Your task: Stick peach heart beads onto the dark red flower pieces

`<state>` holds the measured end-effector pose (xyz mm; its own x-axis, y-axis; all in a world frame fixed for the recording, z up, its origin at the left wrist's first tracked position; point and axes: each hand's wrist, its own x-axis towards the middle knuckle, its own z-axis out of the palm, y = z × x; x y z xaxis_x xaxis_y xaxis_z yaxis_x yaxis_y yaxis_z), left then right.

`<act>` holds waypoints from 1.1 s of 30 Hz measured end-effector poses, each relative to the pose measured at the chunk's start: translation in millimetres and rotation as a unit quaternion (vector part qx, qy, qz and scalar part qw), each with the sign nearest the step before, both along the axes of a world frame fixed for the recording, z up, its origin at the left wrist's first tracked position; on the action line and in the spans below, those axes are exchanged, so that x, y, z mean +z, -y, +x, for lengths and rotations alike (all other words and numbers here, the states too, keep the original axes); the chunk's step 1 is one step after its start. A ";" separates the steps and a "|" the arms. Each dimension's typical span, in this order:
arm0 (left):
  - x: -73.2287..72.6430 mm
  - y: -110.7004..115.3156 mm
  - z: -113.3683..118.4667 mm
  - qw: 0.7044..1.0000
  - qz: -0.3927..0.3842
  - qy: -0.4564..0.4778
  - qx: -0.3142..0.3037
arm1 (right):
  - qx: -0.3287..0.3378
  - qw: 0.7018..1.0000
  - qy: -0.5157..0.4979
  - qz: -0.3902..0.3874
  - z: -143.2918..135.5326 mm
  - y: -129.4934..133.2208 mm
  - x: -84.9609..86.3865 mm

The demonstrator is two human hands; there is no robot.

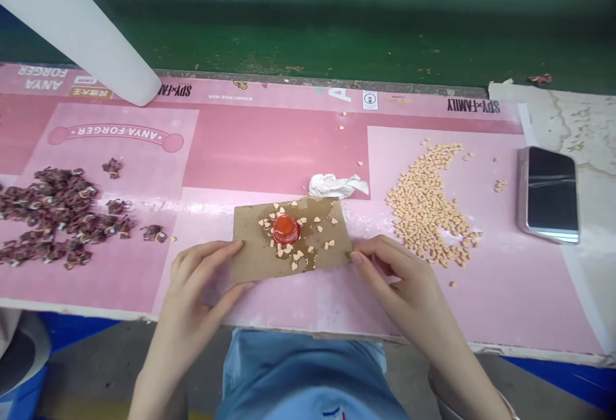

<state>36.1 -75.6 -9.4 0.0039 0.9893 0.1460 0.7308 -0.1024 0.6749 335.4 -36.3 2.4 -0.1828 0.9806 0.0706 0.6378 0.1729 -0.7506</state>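
Note:
A brown piece of cardboard [250,240] lies in front of me, stained with wet patches. On it sits a small round red cap-like piece [285,229] with glossy red in its middle, and several small pale pieces [297,255] are scattered around. My left hand [199,285] holds the cardboard's left side, index finger at the edge and thumb at the lower corner. At the right edge, my right hand [397,272] pinches the cardboard between thumb and fingers. A crumpled white tissue [337,185] rests just behind the cardboard.
Dark reddish-brown small pieces [58,215] form a pile at left. Small tan pieces [428,208] are heaped at right, beside a phone [551,194]. A white post-like object [110,54] slants in at upper left. A green channel [308,29] runs behind the pink printed table cover [269,151].

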 end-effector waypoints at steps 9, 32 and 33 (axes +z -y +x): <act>3.0 -3.4 -0.1 0.907 -0.061 0.342 0.238 | 0.006 0.998 -0.061 0.000 -16.3 -4.6 21.7; 7.6 -19.3 -40.3 0.820 0.041 0.425 0.380 | 0.270 0.943 0.072 0.181 -34.8 -19.1 -25.8; 9.6 -20.7 -39.8 0.819 0.045 0.428 0.379 | 0.282 0.939 0.062 0.186 -35.3 -11.6 -24.7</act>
